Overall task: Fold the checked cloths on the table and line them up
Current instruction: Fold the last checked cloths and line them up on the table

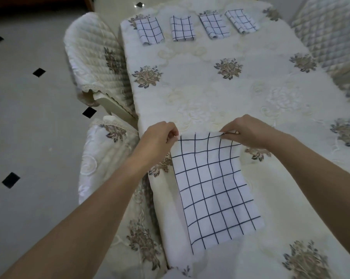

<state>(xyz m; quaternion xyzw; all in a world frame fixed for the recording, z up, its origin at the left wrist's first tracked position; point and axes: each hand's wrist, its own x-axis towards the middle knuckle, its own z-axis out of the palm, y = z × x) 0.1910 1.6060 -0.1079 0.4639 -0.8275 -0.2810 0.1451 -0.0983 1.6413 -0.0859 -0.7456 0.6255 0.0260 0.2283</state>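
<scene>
- One checked cloth (214, 188) spread flat at the near end of the counter (210, 93), close to its left edge. Not yet down to the size of the others. Single layer or already doubled: impossible to tell.
- Left hand (158, 137) and right hand (248, 130) at the cloth's two far corners, fingers of each curled in a pinch on the hem. Left fingertips tucked behind the hand itself, so that grip only partly seen.
- Small white shape (174, 272) at the bottom edge, cut off by the frame and not identifiable.
- Four more cloths, folded small, in a row across the far end of the counter: leftmost folded cloth (149, 30), second folded cloth (182, 28), third folded cloth (214, 26), rightmost folded cloth (242, 21). All apart from one another, the rightmost turned somewhat askew from its neighbours.
- Too far off to count layers or judge how neat the edges are.
- By the count in view, four of five done, with no other loose cloth visible. Likely left: the folds on the near cloth, its carry to the row, and perhaps a straightening of the rightmost.
- Quilted chair (97, 57) at the counter's left side and another chair (327, 31) at its right, both cropped. Far end of the counter lost past the top of the frame.
</scene>
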